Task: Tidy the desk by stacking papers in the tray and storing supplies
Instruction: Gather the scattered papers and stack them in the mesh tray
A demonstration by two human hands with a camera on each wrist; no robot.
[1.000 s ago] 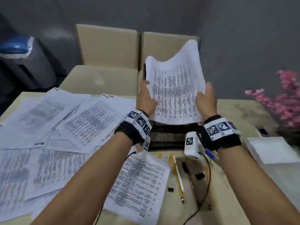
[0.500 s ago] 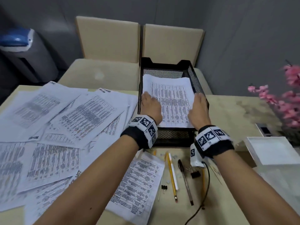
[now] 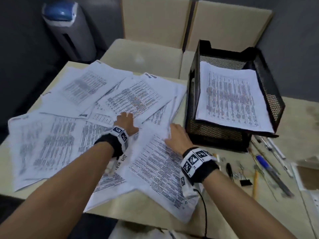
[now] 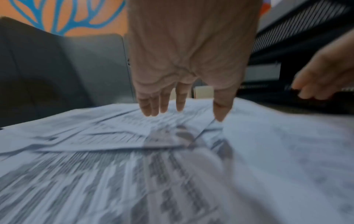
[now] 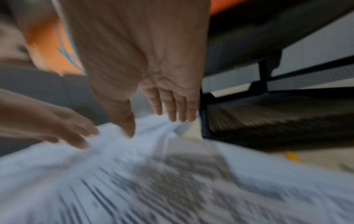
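on the pale tan desk (image 3: pixel 293 118), printed white paper sheets (image 3: pixel 57 144) lie scattered at left; the black mesh tray (image 3: pixel 215 133), upper right, holds one. left hand (image 3: pixel 126 124) and right hand (image 3: pixel 177 136), fingers spread, rest on papers.

2 beige chairs (image 3: pixel 151 19) stand side by side behind the desk. A grey bin with a blue lid (image 3: pixel 69 30) sits to their left, against the dark wall.

Dim, flat indoor light. Head view soft, wide-angle bending at edges. Both wrist views heavily motion-blurred, print unreadable.
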